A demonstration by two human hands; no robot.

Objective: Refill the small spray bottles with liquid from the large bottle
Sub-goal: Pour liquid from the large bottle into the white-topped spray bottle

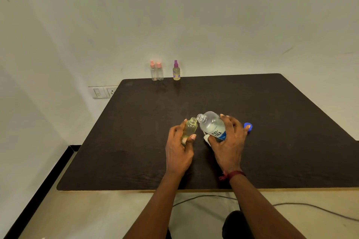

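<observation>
One head-worn wide-angle view looks forward and down, close over the table (136, 141).

The dark brown wooden table (272, 122) in front of me fills the middle and right of the frame. At its far edge, upper centre, stand two clear spray bottles with pink caps (153, 73), side by side and touching. Just right of them, standing apart, is a yellowish spray bottle with a purple cap (176, 73). Right of centre a blue cap (248, 126) lies on the wood. Near the centre sits a small white piece (206, 138), possibly a spray top; I can't tell.
</observation>
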